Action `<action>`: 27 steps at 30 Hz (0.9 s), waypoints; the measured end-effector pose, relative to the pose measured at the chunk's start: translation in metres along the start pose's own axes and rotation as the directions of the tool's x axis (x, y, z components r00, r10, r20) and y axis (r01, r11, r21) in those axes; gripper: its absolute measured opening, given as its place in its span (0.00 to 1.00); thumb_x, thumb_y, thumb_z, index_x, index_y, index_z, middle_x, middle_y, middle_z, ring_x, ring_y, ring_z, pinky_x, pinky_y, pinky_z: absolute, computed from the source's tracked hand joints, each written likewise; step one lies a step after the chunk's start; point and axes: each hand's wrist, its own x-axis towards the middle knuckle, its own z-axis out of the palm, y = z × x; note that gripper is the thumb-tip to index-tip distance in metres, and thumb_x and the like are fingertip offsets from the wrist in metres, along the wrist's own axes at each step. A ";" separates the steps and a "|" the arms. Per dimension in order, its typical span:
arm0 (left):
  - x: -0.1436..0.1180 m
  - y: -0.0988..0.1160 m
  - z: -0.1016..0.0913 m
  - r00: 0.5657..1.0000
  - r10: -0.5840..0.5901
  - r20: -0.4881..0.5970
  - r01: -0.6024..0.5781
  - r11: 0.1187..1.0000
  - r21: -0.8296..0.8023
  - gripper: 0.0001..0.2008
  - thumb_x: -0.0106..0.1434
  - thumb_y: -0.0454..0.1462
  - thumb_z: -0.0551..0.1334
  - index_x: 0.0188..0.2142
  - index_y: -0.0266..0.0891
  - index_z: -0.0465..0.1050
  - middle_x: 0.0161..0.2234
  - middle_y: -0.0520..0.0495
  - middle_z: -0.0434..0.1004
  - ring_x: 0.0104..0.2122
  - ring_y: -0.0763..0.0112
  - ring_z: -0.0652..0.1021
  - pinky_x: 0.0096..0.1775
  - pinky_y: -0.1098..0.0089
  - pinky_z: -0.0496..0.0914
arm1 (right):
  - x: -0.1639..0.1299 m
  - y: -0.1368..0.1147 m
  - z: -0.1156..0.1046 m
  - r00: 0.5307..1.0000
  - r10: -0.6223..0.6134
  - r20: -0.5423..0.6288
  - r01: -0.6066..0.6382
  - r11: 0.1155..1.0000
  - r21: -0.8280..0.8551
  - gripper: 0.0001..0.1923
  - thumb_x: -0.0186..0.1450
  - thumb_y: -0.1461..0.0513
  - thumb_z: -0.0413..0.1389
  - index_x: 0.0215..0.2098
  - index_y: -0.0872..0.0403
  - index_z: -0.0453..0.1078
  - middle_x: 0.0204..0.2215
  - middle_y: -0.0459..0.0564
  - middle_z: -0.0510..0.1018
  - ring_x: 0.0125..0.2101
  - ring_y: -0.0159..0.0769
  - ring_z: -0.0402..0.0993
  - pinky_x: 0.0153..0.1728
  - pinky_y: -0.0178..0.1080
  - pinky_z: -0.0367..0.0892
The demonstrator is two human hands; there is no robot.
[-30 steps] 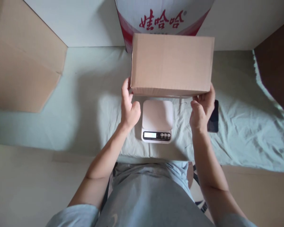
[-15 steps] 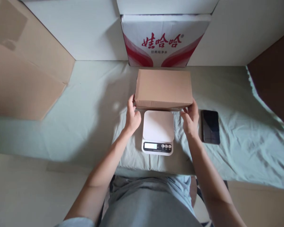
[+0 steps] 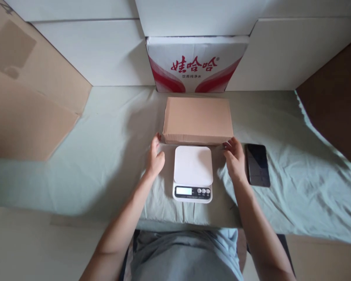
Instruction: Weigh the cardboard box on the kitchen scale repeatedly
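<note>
A closed brown cardboard box [image 3: 197,116] lies on the green cloth, just behind a white digital kitchen scale [image 3: 193,165]. The scale's platform is bare and its small display is lit, though I cannot read it. My left hand [image 3: 156,158] is beside the box's front left corner, a slight gap from it, with thumb and fingers apart. Close to the front right corner is my right hand [image 3: 234,158], also with its thumb apart from its fingers. Whether its fingertips still touch the box I cannot tell.
A black phone [image 3: 257,164] lies right of my right hand. Behind the brown box stands a white and red carton [image 3: 197,64] against white panels. A large cardboard sheet [image 3: 38,93] rises on the left, a dark brown panel [image 3: 336,101] on the right.
My left hand has come away from the box's side, and both hands have loosened. The box rests behind the scale. The whole view has shifted slightly downward in the picture.
</note>
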 end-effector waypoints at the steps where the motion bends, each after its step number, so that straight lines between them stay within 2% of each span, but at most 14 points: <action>1: 0.000 0.002 -0.001 1.000 -0.006 -0.002 0.006 1.000 0.000 0.39 0.51 0.23 0.55 0.62 0.46 0.59 0.64 0.43 0.63 0.64 0.62 0.65 0.66 0.55 0.56 | 0.000 -0.002 0.001 1.000 -0.001 -0.005 0.001 1.000 0.004 0.36 0.50 0.62 0.57 0.58 0.48 0.62 0.60 0.56 0.68 0.57 0.46 0.69 0.61 0.59 0.57; 6: 0.003 0.022 0.001 0.998 -0.019 0.056 0.014 0.996 0.087 0.41 0.51 0.22 0.53 0.64 0.49 0.55 0.66 0.46 0.60 0.65 0.64 0.63 0.66 0.56 0.57 | -0.002 -0.013 0.006 0.998 -0.061 0.032 0.060 0.998 0.019 0.36 0.51 0.62 0.58 0.59 0.43 0.61 0.61 0.51 0.68 0.59 0.46 0.66 0.61 0.58 0.59; 9: 0.009 0.032 0.010 0.994 0.011 0.106 -0.019 0.997 0.079 0.39 0.50 0.22 0.52 0.62 0.46 0.58 0.64 0.45 0.63 0.64 0.63 0.65 0.65 0.56 0.59 | 0.000 -0.020 0.013 0.987 -0.133 0.094 0.130 0.991 0.044 0.37 0.51 0.62 0.59 0.59 0.43 0.60 0.58 0.50 0.70 0.57 0.45 0.68 0.61 0.56 0.59; 12: 0.014 0.044 0.019 0.995 0.034 0.097 -0.039 0.998 0.054 0.36 0.49 0.21 0.52 0.58 0.42 0.61 0.60 0.43 0.68 0.60 0.63 0.70 0.64 0.56 0.61 | 0.000 -0.032 0.020 0.971 -0.183 0.155 0.178 0.983 0.043 0.36 0.51 0.61 0.59 0.59 0.43 0.62 0.57 0.49 0.72 0.56 0.44 0.69 0.60 0.54 0.61; 14: 0.010 0.059 0.019 0.994 0.070 0.078 -0.074 0.996 0.042 0.35 0.49 0.21 0.52 0.57 0.41 0.62 0.59 0.43 0.67 0.59 0.63 0.70 0.64 0.56 0.61 | -0.006 -0.044 0.021 0.962 -0.232 0.144 0.231 0.973 0.027 0.35 0.52 0.61 0.59 0.58 0.43 0.62 0.57 0.48 0.71 0.57 0.45 0.68 0.60 0.54 0.62; 18: -0.023 0.102 0.007 0.975 0.209 0.072 -0.210 0.978 0.004 0.36 0.50 0.21 0.51 0.58 0.43 0.61 0.60 0.44 0.66 0.62 0.65 0.67 0.66 0.58 0.58 | -0.039 -0.074 0.013 0.916 -0.398 0.052 0.393 0.916 0.080 0.36 0.54 0.58 0.60 0.60 0.42 0.60 0.59 0.49 0.69 0.60 0.48 0.64 0.62 0.56 0.59; 21: -0.060 0.123 -0.006 0.971 0.238 0.036 -0.238 0.971 -0.014 0.37 0.52 0.22 0.52 0.61 0.46 0.59 0.63 0.45 0.61 0.65 0.63 0.63 0.67 0.58 0.56 | -0.074 -0.086 0.005 0.904 -0.427 -0.006 0.425 0.898 0.117 0.34 0.56 0.58 0.60 0.60 0.43 0.61 0.60 0.51 0.68 0.62 0.49 0.62 0.64 0.57 0.55; 23: -0.082 0.123 -0.011 0.983 0.183 0.013 -0.183 0.983 -0.008 0.37 0.53 0.22 0.52 0.62 0.47 0.57 0.63 0.46 0.63 0.65 0.63 0.64 0.66 0.59 0.57 | -0.096 -0.085 0.000 0.929 -0.370 -0.016 0.370 0.923 0.109 0.35 0.57 0.59 0.60 0.62 0.44 0.60 0.61 0.52 0.66 0.64 0.49 0.60 0.66 0.57 0.53; 27: -0.109 0.108 -0.013 0.999 0.051 -0.006 -0.051 0.999 0.010 0.32 0.54 0.23 0.52 0.57 0.46 0.63 0.58 0.45 0.68 0.62 0.64 0.68 0.65 0.58 0.60 | -0.124 -0.067 -0.006 0.954 -0.298 -0.023 0.299 0.951 0.084 0.33 0.58 0.58 0.60 0.62 0.45 0.60 0.62 0.53 0.65 0.64 0.50 0.59 0.66 0.59 0.51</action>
